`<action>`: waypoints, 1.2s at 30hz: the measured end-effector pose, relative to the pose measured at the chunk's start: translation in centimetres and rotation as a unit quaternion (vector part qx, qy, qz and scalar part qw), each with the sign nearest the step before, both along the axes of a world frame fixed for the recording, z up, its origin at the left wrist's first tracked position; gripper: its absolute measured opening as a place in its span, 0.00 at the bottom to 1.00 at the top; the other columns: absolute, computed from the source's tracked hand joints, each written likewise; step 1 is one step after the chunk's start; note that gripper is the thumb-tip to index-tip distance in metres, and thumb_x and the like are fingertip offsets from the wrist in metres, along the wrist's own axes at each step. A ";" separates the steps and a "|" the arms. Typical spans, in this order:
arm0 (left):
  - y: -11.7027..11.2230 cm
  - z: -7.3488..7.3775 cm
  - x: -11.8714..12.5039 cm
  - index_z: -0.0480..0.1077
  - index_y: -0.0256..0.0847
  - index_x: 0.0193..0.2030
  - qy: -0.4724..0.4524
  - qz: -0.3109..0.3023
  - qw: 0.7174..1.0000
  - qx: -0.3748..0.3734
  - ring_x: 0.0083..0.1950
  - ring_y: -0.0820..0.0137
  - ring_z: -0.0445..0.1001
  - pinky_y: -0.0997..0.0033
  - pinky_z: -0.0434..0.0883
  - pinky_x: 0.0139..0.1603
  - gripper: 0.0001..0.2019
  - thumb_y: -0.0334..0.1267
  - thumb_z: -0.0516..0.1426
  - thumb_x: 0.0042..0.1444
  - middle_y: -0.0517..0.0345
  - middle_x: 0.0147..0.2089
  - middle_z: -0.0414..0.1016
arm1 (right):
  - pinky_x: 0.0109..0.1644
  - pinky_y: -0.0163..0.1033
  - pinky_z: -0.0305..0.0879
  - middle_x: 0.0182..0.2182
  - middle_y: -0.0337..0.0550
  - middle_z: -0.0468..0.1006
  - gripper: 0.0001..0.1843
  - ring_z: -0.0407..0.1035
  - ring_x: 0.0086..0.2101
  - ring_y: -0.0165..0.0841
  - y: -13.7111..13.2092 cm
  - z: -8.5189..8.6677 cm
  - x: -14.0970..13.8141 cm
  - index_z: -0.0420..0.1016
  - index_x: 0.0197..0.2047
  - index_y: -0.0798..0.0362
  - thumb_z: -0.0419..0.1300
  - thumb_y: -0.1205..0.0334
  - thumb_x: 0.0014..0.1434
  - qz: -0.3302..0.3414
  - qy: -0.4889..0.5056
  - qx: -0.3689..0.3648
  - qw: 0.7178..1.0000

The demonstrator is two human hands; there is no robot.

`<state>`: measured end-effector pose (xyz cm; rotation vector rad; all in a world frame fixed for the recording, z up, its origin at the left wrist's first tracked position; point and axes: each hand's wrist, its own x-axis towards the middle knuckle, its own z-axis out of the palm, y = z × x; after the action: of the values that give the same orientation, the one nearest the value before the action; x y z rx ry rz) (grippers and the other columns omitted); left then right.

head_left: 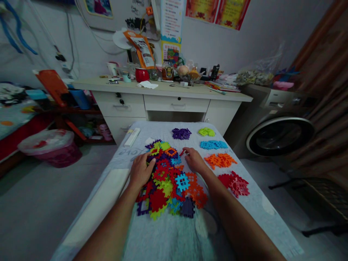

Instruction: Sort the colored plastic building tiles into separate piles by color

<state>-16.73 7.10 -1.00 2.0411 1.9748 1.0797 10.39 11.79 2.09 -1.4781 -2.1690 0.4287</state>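
Observation:
A mixed heap of toothed plastic building tiles (164, 183) in red, orange, blue, green and purple lies mid-table. My left hand (140, 169) rests at the heap's left edge, thumb apart from the fingers, with nothing visible in its grip. Just right of the heap, my right hand (193, 159) pinches a small red tile (182, 152), seen nearly edge-on. Single-colour piles lie beyond and to the right: purple tiles (181, 133), green tiles (206, 132), blue tiles (213, 145), orange tiles (220, 160) and red tiles (234, 183).
A pale cloth covers the table (157, 243). On its far left lies a white box (132, 137). Behind stands a cluttered desk (176, 103) with drawers. A washing machine (272, 123) is at the right, a pink lined bin (51, 148) at the left, and a dark chair (320, 195) at lower right.

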 end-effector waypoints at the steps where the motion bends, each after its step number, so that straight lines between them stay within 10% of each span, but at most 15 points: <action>1: 0.0 0.0 0.0 0.68 0.40 0.55 0.000 0.000 1.000 0.000 0.55 0.58 0.71 0.52 0.65 0.61 0.21 0.50 0.48 0.63 0.47 0.52 0.75 | 0.54 0.40 0.62 0.49 0.51 0.76 0.21 0.70 0.47 0.36 0.3 -0.2 -0.1 0.72 0.55 0.54 0.54 0.73 0.59 -0.010 0.014 -0.001 1.000; 9: -0.2 0.1 0.1 0.68 0.40 0.55 -0.002 0.003 1.000 0.003 0.55 0.57 0.71 0.51 0.65 0.61 0.21 0.50 0.49 0.63 0.47 0.51 0.75 | 0.38 0.36 0.62 0.29 0.40 0.77 0.05 0.69 0.31 0.33 0.7 -1.1 -0.2 0.73 0.32 0.52 0.56 0.68 0.53 -0.128 0.092 -0.018 0.987; 15: -0.2 0.3 0.2 0.69 0.40 0.55 -0.004 0.005 1.000 0.006 0.55 0.57 0.70 0.52 0.65 0.61 0.20 0.48 0.50 0.62 0.47 0.51 0.75 | 0.37 0.35 0.62 0.29 0.38 0.75 0.13 0.70 0.31 0.33 1.4 -0.9 0.3 0.72 0.40 0.53 0.54 0.70 0.50 -0.153 0.168 -0.010 0.974; 23: -0.1 0.0 0.1 0.69 0.42 0.54 0.001 0.006 1.000 0.002 0.55 0.58 0.71 0.52 0.65 0.61 0.20 0.50 0.49 0.63 0.48 0.51 0.75 | 0.46 0.38 0.61 0.37 0.48 0.74 0.14 0.67 0.40 0.37 -0.3 0.8 1.7 0.76 0.38 0.54 0.54 0.75 0.52 -0.083 -0.041 0.068 0.993; 36: -0.1 0.1 0.2 0.68 0.41 0.55 -0.013 0.000 1.000 0.004 0.57 0.58 0.69 0.52 0.64 0.64 0.20 0.49 0.49 0.62 0.47 0.53 0.73 | 0.49 0.39 0.60 0.45 0.49 0.74 0.16 0.67 0.44 0.37 -2.2 1.1 2.4 0.76 0.47 0.54 0.62 0.68 0.53 0.050 -0.124 -0.039 0.990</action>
<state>-16.50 7.00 -0.91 2.0202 1.9607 1.1105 12.82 9.57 3.20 -1.5392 -2.4541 0.3836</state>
